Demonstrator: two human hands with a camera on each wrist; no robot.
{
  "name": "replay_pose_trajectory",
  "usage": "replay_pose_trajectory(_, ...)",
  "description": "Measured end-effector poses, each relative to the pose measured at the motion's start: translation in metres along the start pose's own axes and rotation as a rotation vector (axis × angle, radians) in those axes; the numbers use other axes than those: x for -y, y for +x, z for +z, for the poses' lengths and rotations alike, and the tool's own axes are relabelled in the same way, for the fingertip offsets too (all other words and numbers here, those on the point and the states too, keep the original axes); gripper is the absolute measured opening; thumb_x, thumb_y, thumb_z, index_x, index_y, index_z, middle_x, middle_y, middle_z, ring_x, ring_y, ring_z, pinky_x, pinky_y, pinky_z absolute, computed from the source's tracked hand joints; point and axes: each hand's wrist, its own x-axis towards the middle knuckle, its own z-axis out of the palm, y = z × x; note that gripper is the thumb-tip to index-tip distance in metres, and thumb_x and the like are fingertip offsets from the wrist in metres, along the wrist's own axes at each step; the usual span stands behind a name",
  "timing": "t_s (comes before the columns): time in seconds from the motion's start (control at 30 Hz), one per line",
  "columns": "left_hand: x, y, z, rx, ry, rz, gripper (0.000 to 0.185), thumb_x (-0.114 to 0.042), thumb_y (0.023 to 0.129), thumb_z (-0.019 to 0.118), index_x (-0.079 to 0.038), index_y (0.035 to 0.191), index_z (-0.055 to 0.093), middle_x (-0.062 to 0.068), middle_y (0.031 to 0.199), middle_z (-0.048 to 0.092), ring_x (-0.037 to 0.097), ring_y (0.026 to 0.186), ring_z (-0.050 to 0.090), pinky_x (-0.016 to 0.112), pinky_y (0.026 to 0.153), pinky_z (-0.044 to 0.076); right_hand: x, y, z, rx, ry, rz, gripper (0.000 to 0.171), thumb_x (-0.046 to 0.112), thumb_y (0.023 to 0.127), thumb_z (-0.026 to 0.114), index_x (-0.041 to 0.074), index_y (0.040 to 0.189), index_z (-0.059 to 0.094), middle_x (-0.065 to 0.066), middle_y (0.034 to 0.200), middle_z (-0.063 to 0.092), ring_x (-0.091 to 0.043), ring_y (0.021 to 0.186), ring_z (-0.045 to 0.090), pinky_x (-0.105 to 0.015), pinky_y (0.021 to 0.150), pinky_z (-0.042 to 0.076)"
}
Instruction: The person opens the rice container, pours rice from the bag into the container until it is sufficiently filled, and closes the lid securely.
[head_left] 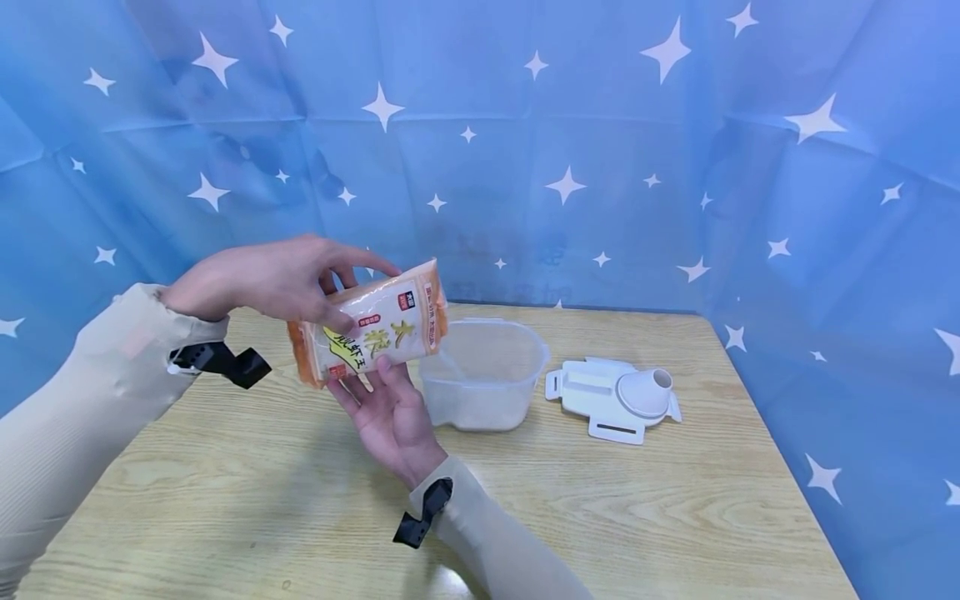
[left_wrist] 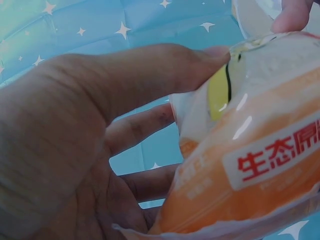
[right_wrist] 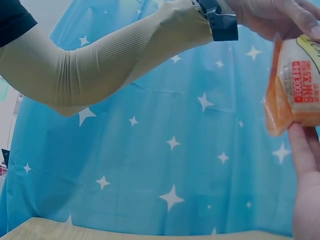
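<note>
An orange and clear bag of rice point(head_left: 375, 329) hangs tilted above the table, its right end over the rim of a clear plastic container point(head_left: 483, 375). My left hand point(head_left: 277, 279) grips the bag from above, thumb on the front and fingers behind. My right hand point(head_left: 390, 412) is palm up under the bag, its straight fingers touching the lower edge. The left wrist view is filled by the left hand point(left_wrist: 75, 140) and the bag point(left_wrist: 250, 150). From the right wrist, the bag point(right_wrist: 300, 85) shows with the right hand point(right_wrist: 307, 190) below it.
A white lid with a funnel spout point(head_left: 615, 396) lies on the wooden table point(head_left: 637, 517) right of the container. Blue star-patterned cloth point(head_left: 525, 125) closes off the back and both sides.
</note>
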Motion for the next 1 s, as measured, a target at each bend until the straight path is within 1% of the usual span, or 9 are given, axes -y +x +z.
replay_pose_trajectory(0.33,-0.001,-0.0009,0.0005,-0.013,0.005,-0.002,0.075,-0.021,0.084,0.084,-0.03,0.15,0.05,0.007,0.111,0.071,0.018,0.091,0.073,0.033,0.074,0.06,-0.0012,0.0005,-0.0015,0.002,-0.013,-0.004,0.061,0.033,0.101,0.065,0.032,0.154,0.034,-0.001,0.157,0.045,-0.021,0.134,0.051,-0.038,0.121,0.042)
replay_pose_trajectory(0.53,-0.0007,-0.0009,0.0007,-0.025,0.008,-0.004,0.075,-0.02,0.084,0.084,-0.03,0.15,0.051,0.007,0.111,0.069,0.018,0.091,0.073,0.033,0.074,0.06,-0.0009,0.0004,-0.0011,0.002,-0.008,-0.008,0.06,0.033,0.102,0.064,0.032,0.154,0.035,-0.001,0.158,0.044,-0.022,0.135,0.05,-0.037,0.121,0.043)
replay_pose_trajectory(0.8,-0.0007,-0.0002,0.0008,-0.023,0.012,-0.009,0.075,-0.02,0.084,0.085,-0.029,0.15,0.051,0.008,0.111,0.07,0.018,0.091,0.073,0.033,0.074,0.06,-0.0019,0.0001,0.0001,0.007,0.007,-0.005,0.059,0.034,0.101,0.066,0.033,0.153,0.038,0.001,0.156,0.046,-0.021,0.134,0.049,-0.036,0.12,0.043)
replay_pose_trajectory(1.0,-0.0028,0.0007,-0.0004,-0.018,0.016,-0.01,0.075,-0.02,0.084,0.085,-0.03,0.15,0.05,0.008,0.111,0.07,0.018,0.092,0.073,0.033,0.074,0.06,-0.0014,0.0,0.0005,0.001,0.007,-0.01,0.057,0.033,0.103,0.062,0.032,0.154,0.037,0.0,0.156,0.046,-0.021,0.136,0.049,-0.036,0.12,0.043)
